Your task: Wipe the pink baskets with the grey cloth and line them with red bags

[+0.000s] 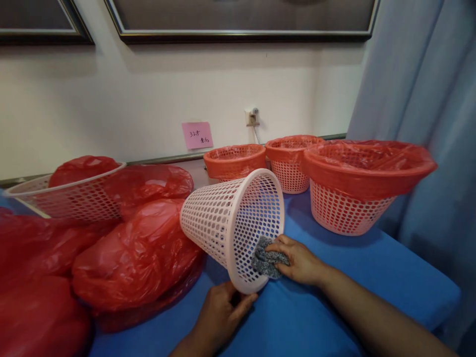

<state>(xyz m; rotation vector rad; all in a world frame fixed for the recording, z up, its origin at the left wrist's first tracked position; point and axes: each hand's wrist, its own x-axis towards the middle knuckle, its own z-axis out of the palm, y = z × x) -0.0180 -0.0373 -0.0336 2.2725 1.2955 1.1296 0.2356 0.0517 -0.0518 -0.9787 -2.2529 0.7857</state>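
Note:
A pale pink perforated basket (226,218) lies on its side on the blue table top (372,267), its open mouth turned toward me. My left hand (219,315) grips the lower rim of the basket from below. My right hand (299,260) is closed on a grey cloth (266,260) and presses it against the inside of the rim.
Three baskets lined with red bags stand at the back: a large one (357,183) at right, two smaller ones (288,158) (234,161) by the wall. A heap of red plastic bags (130,258) and a tilted basket (67,198) fill the left. A blue curtain (427,99) hangs at right.

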